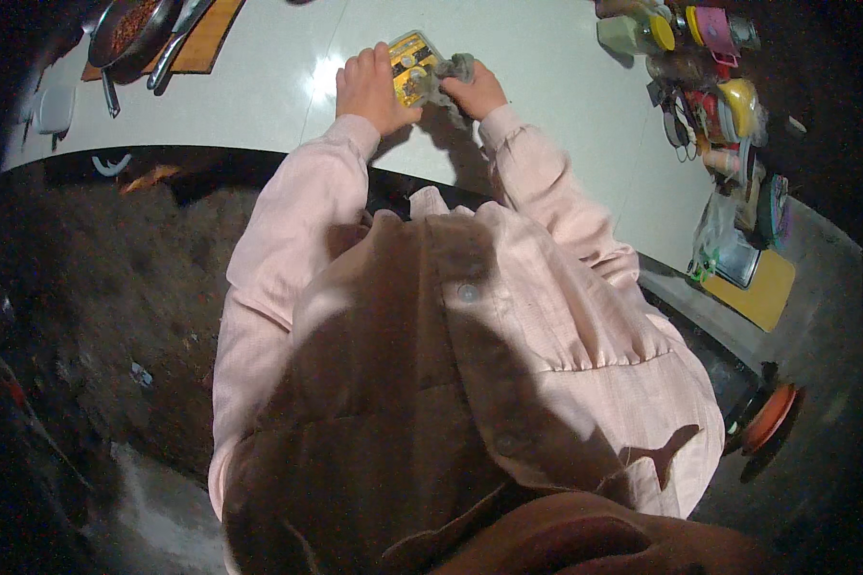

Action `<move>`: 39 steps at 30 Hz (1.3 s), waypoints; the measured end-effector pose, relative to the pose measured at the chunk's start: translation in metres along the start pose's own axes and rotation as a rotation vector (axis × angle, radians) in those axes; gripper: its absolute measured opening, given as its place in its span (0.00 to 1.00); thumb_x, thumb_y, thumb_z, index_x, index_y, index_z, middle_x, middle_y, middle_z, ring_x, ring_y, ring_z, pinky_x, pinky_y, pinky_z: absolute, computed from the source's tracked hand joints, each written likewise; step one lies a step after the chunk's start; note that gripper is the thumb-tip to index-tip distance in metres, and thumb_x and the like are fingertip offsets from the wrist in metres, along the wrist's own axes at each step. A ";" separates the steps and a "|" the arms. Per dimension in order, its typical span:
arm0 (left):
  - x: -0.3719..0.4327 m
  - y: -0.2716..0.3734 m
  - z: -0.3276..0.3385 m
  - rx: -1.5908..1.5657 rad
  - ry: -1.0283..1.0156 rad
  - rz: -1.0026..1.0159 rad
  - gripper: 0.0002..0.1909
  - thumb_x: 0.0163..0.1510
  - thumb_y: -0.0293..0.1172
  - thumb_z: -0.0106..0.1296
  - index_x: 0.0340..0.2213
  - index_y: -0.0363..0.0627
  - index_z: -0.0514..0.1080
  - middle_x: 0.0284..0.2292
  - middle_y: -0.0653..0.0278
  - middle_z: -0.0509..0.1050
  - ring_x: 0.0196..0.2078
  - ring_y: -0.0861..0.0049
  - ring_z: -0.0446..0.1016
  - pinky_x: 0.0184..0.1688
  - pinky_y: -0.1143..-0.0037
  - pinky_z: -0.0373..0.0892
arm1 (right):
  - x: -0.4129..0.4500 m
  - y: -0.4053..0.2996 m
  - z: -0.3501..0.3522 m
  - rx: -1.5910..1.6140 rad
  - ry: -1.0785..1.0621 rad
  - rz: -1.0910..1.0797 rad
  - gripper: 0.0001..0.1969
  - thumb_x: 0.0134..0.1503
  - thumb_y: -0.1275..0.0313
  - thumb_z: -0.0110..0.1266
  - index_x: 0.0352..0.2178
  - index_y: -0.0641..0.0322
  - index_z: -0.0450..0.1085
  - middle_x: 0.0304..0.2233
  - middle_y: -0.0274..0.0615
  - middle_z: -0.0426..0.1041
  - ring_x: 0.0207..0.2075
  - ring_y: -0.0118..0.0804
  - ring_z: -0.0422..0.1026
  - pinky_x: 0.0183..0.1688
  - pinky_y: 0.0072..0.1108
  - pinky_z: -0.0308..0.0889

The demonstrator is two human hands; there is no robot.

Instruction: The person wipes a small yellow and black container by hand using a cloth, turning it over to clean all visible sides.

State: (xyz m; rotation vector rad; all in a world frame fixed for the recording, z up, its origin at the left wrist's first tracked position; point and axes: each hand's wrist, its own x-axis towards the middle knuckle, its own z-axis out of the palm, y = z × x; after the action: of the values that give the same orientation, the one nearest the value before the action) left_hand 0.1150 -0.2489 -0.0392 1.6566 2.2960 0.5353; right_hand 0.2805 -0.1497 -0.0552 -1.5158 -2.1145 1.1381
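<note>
My left hand (371, 88) grips the left side of a small yellow-and-black item with a clear casing (411, 60), held up over the white tabletop (546, 108). A crumpled grey-green cloth (457, 69) is pinched in my right hand (477, 89) and lies against the item's lower right part. Exactly what the item is cannot be told. Both pink sleeves reach forward over the table's near edge, and the hands cast a shadow below them.
At the far left, a pan of reddish-brown food (135, 29) stands by a knife (176, 50) on a wooden board (212, 36). A white container (55, 109) is nearby. Jars, a pink mug (719, 32) and bagged items crowd the right edge, near a yellow board (766, 291).
</note>
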 end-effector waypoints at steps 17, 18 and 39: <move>0.015 -0.013 0.011 -0.082 0.134 0.218 0.45 0.25 0.43 0.62 0.46 0.36 0.57 0.40 0.48 0.65 0.44 0.54 0.64 0.48 0.65 0.62 | 0.102 -0.045 -0.018 -0.507 -0.372 -0.540 0.18 0.43 0.66 0.58 0.36 0.58 0.66 0.31 0.51 0.73 0.34 0.52 0.72 0.36 0.34 0.67; 0.015 -0.014 0.008 -0.078 0.135 0.212 0.45 0.25 0.43 0.62 0.46 0.36 0.57 0.40 0.48 0.65 0.44 0.54 0.64 0.48 0.65 0.62 | 0.101 -0.055 -0.012 -0.430 -0.432 -0.441 0.18 0.41 0.68 0.58 0.35 0.60 0.66 0.31 0.49 0.70 0.32 0.51 0.70 0.35 0.31 0.66; 0.013 -0.008 0.001 -0.045 -0.035 0.078 0.43 0.27 0.42 0.63 0.45 0.38 0.57 0.39 0.49 0.65 0.44 0.56 0.65 0.46 0.65 0.63 | 0.039 0.011 -0.036 0.013 -0.387 0.131 0.22 0.41 0.64 0.56 0.39 0.63 0.69 0.31 0.42 0.74 0.31 0.32 0.71 0.36 0.23 0.66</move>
State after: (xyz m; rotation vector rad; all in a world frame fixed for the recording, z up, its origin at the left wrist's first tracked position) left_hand 0.1040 -0.2386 -0.0434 1.7264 2.1863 0.5652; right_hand 0.2951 -0.0984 -0.0475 -1.5480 -2.2636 1.5998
